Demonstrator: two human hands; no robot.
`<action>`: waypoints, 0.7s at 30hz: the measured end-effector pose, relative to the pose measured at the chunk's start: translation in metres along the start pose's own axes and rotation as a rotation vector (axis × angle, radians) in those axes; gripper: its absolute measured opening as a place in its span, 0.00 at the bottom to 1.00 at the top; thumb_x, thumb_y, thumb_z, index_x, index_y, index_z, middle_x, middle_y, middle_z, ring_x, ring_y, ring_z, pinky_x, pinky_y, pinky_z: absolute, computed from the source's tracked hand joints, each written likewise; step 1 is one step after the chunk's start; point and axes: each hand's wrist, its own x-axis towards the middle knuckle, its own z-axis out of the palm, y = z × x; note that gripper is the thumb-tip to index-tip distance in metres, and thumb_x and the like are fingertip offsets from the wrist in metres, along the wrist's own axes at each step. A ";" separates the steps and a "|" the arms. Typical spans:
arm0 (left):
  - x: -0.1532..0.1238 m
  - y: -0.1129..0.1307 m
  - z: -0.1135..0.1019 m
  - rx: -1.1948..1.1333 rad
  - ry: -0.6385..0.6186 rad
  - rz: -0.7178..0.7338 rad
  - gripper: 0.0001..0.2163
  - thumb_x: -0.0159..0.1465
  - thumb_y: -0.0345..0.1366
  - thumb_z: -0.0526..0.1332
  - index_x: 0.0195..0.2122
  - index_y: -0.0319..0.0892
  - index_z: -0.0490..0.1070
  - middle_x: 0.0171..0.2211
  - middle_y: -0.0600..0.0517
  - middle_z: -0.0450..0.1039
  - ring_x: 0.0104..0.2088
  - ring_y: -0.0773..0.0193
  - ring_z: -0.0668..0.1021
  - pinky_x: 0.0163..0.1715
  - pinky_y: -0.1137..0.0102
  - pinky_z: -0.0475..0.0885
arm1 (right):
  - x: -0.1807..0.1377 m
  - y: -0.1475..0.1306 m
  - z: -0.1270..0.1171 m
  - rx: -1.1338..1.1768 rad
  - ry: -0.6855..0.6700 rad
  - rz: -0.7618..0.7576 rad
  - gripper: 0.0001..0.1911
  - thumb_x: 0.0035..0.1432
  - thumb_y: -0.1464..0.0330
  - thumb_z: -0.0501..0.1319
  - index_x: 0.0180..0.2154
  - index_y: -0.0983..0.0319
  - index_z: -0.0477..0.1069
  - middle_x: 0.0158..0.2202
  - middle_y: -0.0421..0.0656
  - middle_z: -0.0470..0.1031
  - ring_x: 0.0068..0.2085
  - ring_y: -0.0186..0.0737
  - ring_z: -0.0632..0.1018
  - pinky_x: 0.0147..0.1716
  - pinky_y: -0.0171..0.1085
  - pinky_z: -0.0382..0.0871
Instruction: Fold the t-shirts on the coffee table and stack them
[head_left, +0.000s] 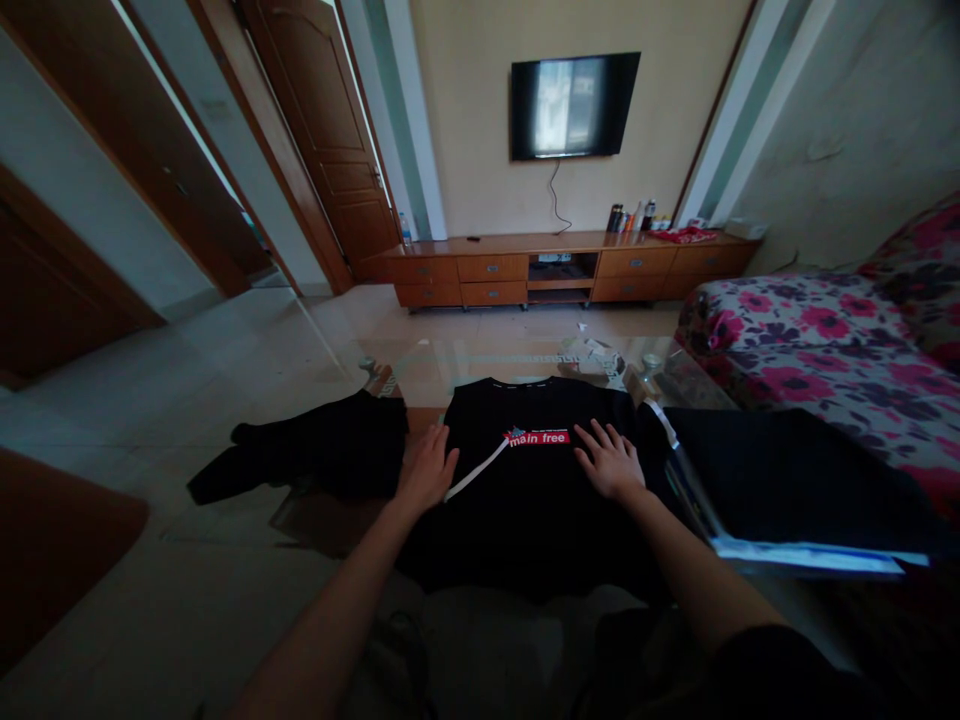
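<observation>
A black T-shirt (525, 500) with a red "main free" label and a white diagonal stripe lies spread flat on a glass table (420, 375). My left hand (426, 468) rests flat on the shirt's left side, fingers stretched out. On the shirt's right side lies my right hand (611, 460), palm down with fingers spread. Neither hand holds anything. A second black garment (315, 455) lies crumpled to the left of the shirt, hanging off the table edge.
A dark flat stack with a pale edge (787, 500) sits at the right of the shirt. A floral sofa (825, 340) stands at right. A wooden TV cabinet (562, 268) with a wall television (574, 105) is at the back; wooden doors (330, 140) at left.
</observation>
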 end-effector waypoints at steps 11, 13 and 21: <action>0.006 -0.009 0.009 0.115 -0.234 0.060 0.35 0.72 0.56 0.42 0.74 0.41 0.47 0.75 0.46 0.41 0.74 0.54 0.48 0.71 0.55 0.43 | -0.001 -0.001 -0.002 -0.002 -0.003 -0.003 0.31 0.71 0.47 0.41 0.71 0.42 0.51 0.75 0.37 0.46 0.74 0.51 0.48 0.68 0.55 0.46; 0.008 -0.011 0.006 0.120 -0.243 0.042 0.35 0.72 0.56 0.43 0.74 0.42 0.47 0.75 0.46 0.41 0.74 0.54 0.48 0.70 0.55 0.42 | 0.000 -0.002 -0.001 -0.003 -0.009 -0.003 0.31 0.71 0.47 0.41 0.72 0.42 0.51 0.76 0.36 0.45 0.74 0.51 0.48 0.68 0.54 0.46; 0.027 0.000 0.005 0.101 -0.144 -0.054 0.30 0.71 0.57 0.45 0.64 0.43 0.67 0.70 0.41 0.59 0.70 0.47 0.59 0.69 0.48 0.44 | 0.004 -0.008 0.002 -0.012 -0.019 -0.009 0.31 0.71 0.48 0.41 0.72 0.43 0.49 0.76 0.37 0.44 0.74 0.51 0.47 0.68 0.55 0.45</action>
